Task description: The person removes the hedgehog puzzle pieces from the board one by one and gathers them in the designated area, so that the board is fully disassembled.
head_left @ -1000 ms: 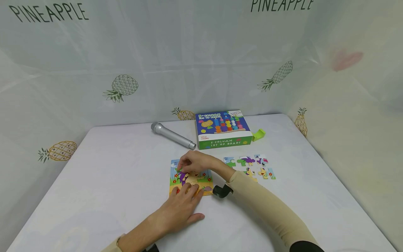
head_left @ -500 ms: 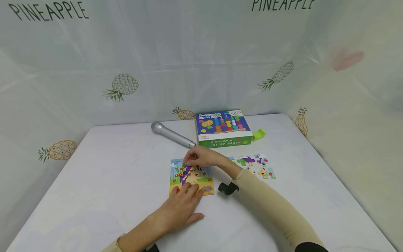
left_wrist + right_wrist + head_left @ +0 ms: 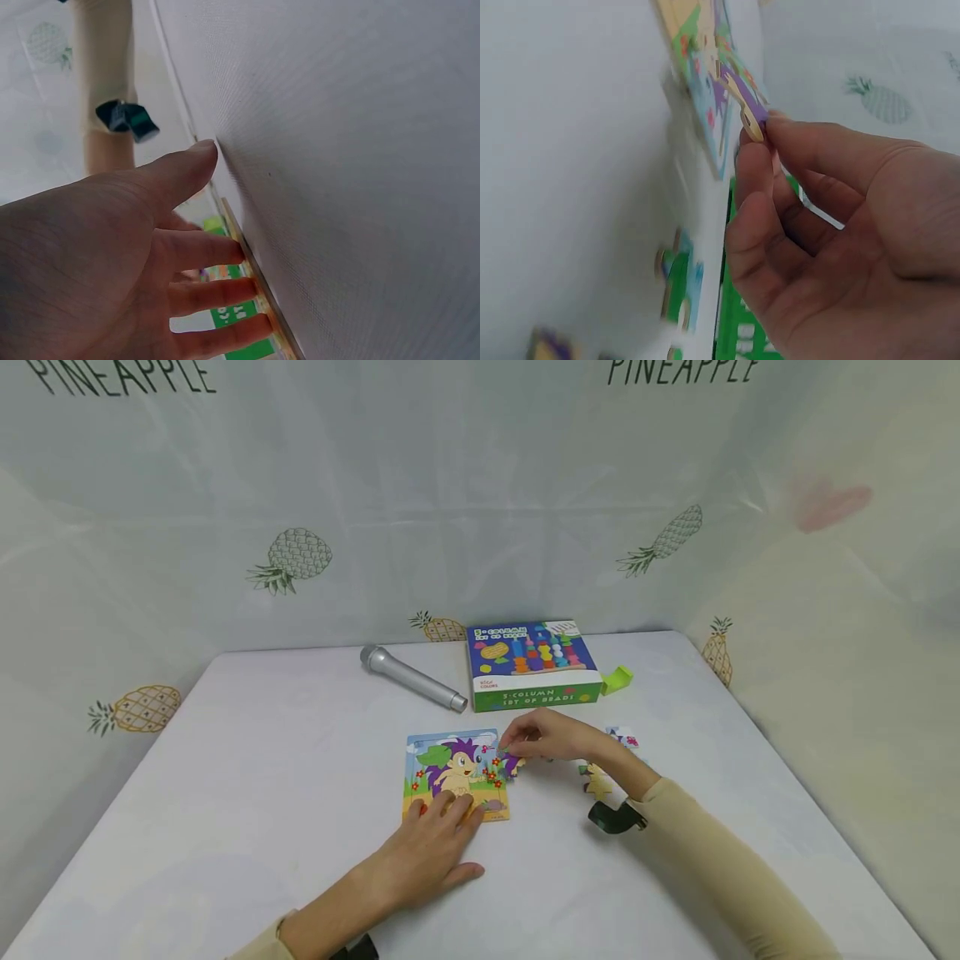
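A square hedgehog puzzle board [image 3: 412, 768] lies flat at the table's middle. Along its near edge my left hand [image 3: 429, 856] rests with fingers extended and thumb out to the side; the left wrist view has the fingertips on the board's edge [image 3: 262, 279]. Just past the board's right edge, my right hand [image 3: 551, 735] pinches a purple and yellow puzzle piece [image 3: 513, 766] between thumb and fingers. The right wrist view shows this piece [image 3: 748, 99] tilted, its wooden edge visible, overlapping the board [image 3: 705, 112] behind it. Its printed face is mostly hidden there.
Loose puzzle pieces [image 3: 597, 781] lie right of the board, partly hidden by the right forearm. Behind stand a bead-set box [image 3: 534, 664], a silver toy microphone [image 3: 412, 678] and a bright green curled strip [image 3: 617, 681]. A pineapple-print curtain [image 3: 480, 527] hangs at the back.
My right hand has moved from over the board's upper part rightward to beyond its right edge, holding the piece, uncovering the hedgehog picture. The left hand has stayed in place.
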The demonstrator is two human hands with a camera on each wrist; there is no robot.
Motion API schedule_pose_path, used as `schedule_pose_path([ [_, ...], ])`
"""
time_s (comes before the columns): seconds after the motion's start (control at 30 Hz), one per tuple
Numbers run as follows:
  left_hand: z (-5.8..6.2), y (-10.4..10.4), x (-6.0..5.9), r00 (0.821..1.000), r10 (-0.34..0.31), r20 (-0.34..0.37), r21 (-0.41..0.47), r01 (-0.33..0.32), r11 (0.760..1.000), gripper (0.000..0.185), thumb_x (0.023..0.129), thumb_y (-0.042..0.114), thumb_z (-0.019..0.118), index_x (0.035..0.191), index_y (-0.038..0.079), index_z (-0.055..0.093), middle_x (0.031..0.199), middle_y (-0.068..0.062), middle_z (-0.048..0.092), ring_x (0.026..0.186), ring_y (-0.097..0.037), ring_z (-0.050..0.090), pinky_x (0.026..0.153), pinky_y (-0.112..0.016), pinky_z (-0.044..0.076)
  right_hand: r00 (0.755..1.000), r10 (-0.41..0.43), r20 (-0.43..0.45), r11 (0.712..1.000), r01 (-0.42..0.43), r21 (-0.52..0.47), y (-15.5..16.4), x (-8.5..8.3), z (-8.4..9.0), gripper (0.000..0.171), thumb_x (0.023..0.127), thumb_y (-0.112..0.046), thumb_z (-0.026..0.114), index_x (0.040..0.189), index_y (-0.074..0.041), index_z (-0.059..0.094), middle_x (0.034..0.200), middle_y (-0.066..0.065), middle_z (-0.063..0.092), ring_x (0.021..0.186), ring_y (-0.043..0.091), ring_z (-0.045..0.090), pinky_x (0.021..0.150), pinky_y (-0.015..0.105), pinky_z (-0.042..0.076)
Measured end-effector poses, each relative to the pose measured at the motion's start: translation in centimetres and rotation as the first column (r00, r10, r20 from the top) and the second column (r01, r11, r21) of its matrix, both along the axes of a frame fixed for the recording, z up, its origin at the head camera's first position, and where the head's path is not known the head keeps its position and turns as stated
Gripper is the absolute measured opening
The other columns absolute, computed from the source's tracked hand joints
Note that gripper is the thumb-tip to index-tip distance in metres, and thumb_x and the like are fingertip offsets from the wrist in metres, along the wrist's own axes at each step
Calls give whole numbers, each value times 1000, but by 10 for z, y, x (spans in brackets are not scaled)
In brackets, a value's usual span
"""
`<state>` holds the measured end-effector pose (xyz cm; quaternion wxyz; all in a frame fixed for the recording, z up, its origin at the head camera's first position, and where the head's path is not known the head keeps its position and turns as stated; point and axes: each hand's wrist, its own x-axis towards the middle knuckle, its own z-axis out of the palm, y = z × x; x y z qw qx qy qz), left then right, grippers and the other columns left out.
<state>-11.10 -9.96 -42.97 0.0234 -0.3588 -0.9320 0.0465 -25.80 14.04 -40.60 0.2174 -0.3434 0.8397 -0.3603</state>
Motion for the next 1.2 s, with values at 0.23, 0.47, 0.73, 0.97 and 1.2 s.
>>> schedule_pose_path([
  [0.23,1,0,1,1000,-3,8,-1,3,1000,68,84,63,43,135,18,41,133,-4,42,118,-25,39,89,-53,42,1000,-8,18,1000,8,18,39,11,-8,18,90,-18,56,103,-10,64,95,6,66,76,12,55,68,21,50],
  [0.47,1,0,2,1000,-4,11,-7,4,1000,68,83,63,45,135,19,41,132,-3,42,118,-24,39,88,-51,41,998,-22,61,999,20,38,62,18,-12,18,91,-19,54,104,-10,63,98,3,66,79,13,54,66,20,48],
  [0.73,2,0,2,1000,4,24,-7,-4,1000,68,83,63,45,136,19,41,133,-3,42,119,-24,38,89,-52,41,997,-25,76,1000,23,21,72,19,-14,19,91,-18,53,104,-8,63,98,6,66,78,18,56,67,26,51],
  [0.97,1,0,2,1000,-1,7,-6,1,1000,67,84,63,43,135,19,41,132,-3,42,118,-24,39,87,-52,41,996,-43,82,998,40,39,73,18,-14,18,92,-17,53,103,-8,63,95,8,65,73,25,57,62,28,51],
  [1.2,2,1,1,1000,3,9,-15,-3,1000,67,83,63,44,135,19,42,132,-3,42,118,-24,39,88,-52,41,997,-40,68,998,37,47,72,18,-14,17,92,-15,53,103,-8,63,93,6,65,70,23,57,59,28,51],
])
